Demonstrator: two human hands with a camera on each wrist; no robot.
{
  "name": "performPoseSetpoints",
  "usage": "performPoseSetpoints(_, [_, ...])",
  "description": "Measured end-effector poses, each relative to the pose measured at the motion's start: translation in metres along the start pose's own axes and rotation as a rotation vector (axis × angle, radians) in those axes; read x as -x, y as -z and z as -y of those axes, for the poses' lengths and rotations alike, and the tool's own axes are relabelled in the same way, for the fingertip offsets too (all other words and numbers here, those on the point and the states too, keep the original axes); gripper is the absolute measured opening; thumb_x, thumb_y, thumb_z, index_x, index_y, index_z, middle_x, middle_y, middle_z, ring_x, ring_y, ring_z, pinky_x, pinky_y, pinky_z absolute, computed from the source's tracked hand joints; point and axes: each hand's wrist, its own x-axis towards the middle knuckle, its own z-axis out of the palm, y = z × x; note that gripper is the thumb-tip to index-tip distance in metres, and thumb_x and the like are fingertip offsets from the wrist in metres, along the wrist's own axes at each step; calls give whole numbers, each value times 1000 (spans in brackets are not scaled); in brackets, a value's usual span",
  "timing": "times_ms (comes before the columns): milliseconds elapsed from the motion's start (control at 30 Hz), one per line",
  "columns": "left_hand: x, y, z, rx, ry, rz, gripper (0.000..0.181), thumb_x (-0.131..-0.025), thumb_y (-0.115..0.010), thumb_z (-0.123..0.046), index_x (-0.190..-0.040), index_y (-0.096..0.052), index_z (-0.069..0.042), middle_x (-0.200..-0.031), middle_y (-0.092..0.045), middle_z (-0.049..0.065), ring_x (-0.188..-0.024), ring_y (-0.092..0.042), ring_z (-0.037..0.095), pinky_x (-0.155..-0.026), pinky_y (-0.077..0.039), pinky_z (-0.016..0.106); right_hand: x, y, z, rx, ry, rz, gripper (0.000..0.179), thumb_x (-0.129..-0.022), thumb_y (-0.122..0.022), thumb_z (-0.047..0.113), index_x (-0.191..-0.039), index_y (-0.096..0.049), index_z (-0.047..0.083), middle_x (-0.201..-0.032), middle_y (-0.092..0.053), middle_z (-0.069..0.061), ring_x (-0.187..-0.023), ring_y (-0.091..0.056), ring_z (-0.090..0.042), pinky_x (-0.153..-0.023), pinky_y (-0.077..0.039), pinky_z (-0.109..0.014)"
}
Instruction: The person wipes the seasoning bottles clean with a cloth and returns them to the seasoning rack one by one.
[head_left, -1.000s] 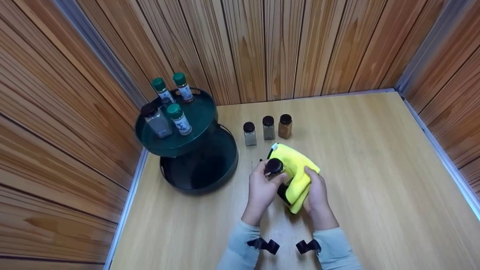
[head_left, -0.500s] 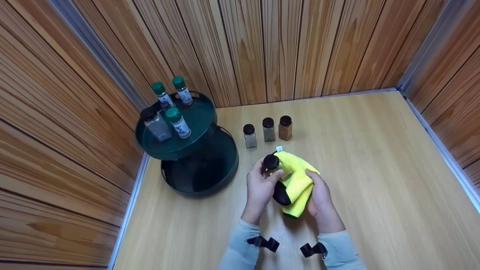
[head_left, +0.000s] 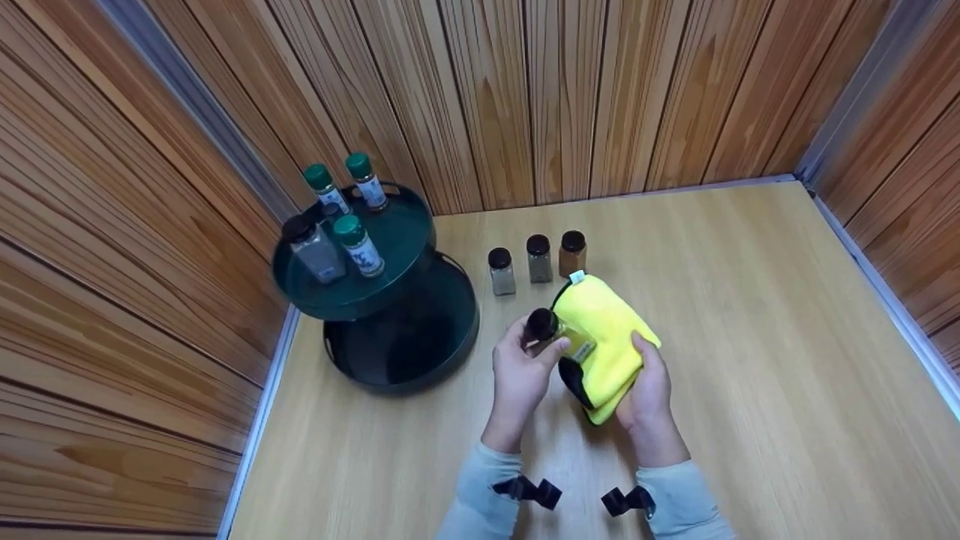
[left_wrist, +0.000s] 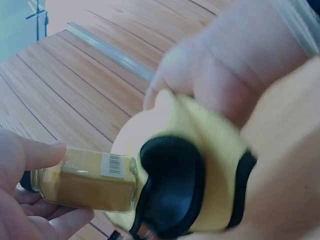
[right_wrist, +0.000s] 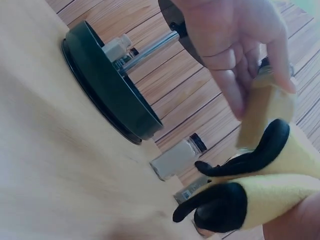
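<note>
The cloth (head_left: 609, 326) shifted forward since last frame, right hand (head_left: 651, 394) gripping it, left hand (head_left: 519, 386) pinching a jar (left_wrist: 95, 187) above the worktop (head_left: 765, 360), so I'd guess wiping's midway, can't tell if those three standing jars (head_left: 539, 264) are done.

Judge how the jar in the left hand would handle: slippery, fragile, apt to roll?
The jar looks like clear, glossy glass, so it's probably slippery and breakable. Its flat sides would likely discourage rolling. The brownish contents inside probably add some heft.

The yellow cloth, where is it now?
In the head view, right of centre, the right hand holds the yellow cloth, beside the jar in the left hand.
</note>
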Motion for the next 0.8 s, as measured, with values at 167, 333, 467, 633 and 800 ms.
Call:
performPoseSetpoints(167, [5, -4, -2, 61, -23, 19, 44, -79, -84, 3, -119, -66, -2, -109, -70, 10, -105, -71, 21, -90, -59, 33, -1, -4, -7, 20, -35, 51, 43, -111, -34, 35, -148, -39, 11, -141, -52, -6, -128, -53, -19, -108, -46, -34])
performPoseSetpoints(333, [4, -2, 1, 36, -49, -28, 45, -80, -83, 3, -122, -66, -2, -112, -70, 11, -106, -71, 20, -90, -58, 31, 3, -3, -9, 107, -97, 43, 45, -111, -37, 35, -149, -38, 11, -148, -48, -6, -135, -49, -18, -112, -42, -32])
performPoseSetpoints(467, [0, 1, 4, -17, -60, -69, 46, -81, -84, 0, -124, -67, -4, -116, -71, 9, -111, -70, 18, -94, -57, 32, 8, 1, -5, 160, -111, 18, 46, -110, -41, 36, -149, -38, 11, -144, -50, -6, -131, -52, -19, -109, -44, -32])
performPoseSetpoints(633, [-2, 5, 3, -35, -12, -91, 43, -82, -85, -7, -122, -69, -9, -116, -72, 4, -111, -70, 17, -94, -57, 31, 8, 4, 2, 150, -75, -17, 45, -109, -43, 38, -145, -41, 10, -135, -55, -6, -122, -57, -20, -102, -49, -34])
performPoseSetpoints(800, [3, 1, 1, 25, 8, -54, 39, -80, -86, -7, -117, -71, -9, -112, -72, 5, -108, -69, 19, -92, -58, 32, 5, 7, 4, 42, -26, 3, 44, -111, -38, 37, -145, -41, 11, -137, -57, -6, -124, -59, -19, -100, -52, -35])
